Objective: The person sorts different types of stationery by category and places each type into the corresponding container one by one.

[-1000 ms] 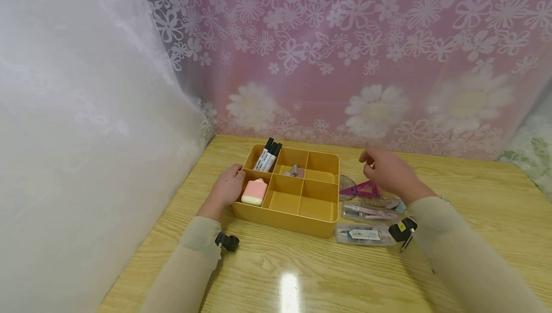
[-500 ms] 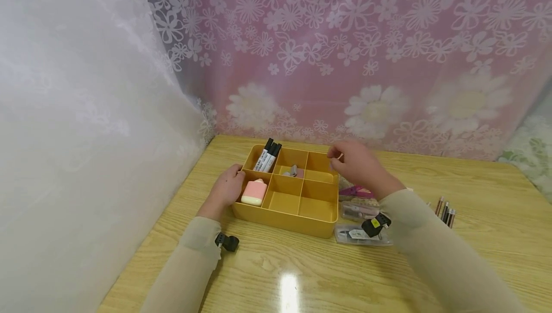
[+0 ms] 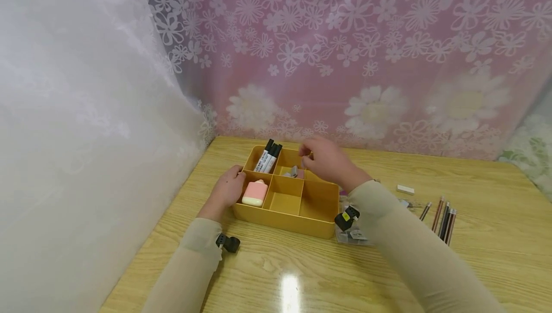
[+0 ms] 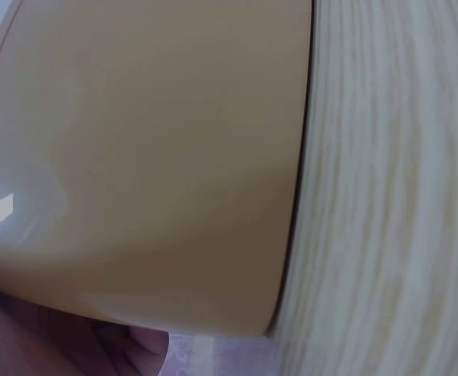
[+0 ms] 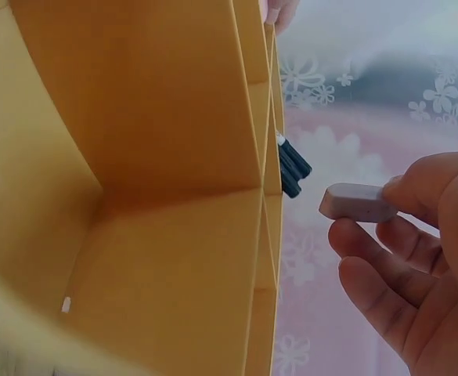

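Note:
My left hand (image 3: 227,187) grips the left rim of a yellow divided storage box (image 3: 282,222). In the left wrist view the box's smooth outer wall (image 4: 158,149) fills most of the picture, with the hand's fingers (image 4: 138,351) at the bottom. Over the back compartments hovers my right hand (image 3: 329,163). Its thumb and fingers pinch a small pale-lavender eraser (image 5: 358,203), seen best in the right wrist view. Small grey and pinkish pieces (image 3: 294,172) lie in the back middle compartment below. Black-capped markers (image 3: 268,157) lean in the back left one; a pink-and-cream bottle-shaped item (image 3: 255,193) sits in front.
Right of the box, the forearm partly hides clear plastic cases (image 3: 354,237). Several pencils (image 3: 444,221) and a white block (image 3: 405,189) lie farther right on the wooden table (image 3: 491,207). A flowered pink curtain (image 3: 319,83) hangs behind, a white sheet (image 3: 86,135) at left.
My right hand has moved left from beside the box to above its back compartments, carrying the eraser. The pencils and white block have come into sight. My left hand stays on the rim.

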### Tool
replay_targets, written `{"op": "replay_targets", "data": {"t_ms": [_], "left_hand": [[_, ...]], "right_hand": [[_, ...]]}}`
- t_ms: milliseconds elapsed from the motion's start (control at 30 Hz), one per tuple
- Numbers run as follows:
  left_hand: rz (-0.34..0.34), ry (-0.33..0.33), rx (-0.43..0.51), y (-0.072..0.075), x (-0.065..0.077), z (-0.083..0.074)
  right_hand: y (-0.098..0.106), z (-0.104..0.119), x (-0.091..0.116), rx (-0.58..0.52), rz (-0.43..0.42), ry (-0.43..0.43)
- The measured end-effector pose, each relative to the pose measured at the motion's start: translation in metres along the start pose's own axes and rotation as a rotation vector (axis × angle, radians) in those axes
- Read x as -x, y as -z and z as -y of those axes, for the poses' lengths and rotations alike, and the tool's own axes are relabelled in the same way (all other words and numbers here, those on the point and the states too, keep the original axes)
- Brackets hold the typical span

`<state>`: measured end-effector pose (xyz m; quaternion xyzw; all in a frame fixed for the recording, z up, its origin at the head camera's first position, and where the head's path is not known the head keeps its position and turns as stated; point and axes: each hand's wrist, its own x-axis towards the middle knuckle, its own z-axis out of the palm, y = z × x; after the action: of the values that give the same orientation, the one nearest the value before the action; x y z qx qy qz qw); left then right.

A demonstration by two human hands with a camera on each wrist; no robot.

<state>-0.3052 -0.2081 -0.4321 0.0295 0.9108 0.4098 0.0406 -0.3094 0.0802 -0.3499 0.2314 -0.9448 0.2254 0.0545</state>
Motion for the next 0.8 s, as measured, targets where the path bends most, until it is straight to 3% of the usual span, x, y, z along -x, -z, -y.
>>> {"op": "replay_targets", "data": {"t_ms": [367,633,800], "left_hand": [[-0.008,-0.007,0.001,0.0,0.0,0.001],[0.005,0.002,0.011,0.001,0.0,0.0],[0.01,0.005,0.02,0.002,0.001,0.0]], "right_hand": [[-0.005,-0.008,0.001,0.009,-0.006,0.018],[0.009,-0.049,0.019,0.004,0.013,-0.045],[0.02,-0.079,0.036,0.073,0.01,-0.086]]}}
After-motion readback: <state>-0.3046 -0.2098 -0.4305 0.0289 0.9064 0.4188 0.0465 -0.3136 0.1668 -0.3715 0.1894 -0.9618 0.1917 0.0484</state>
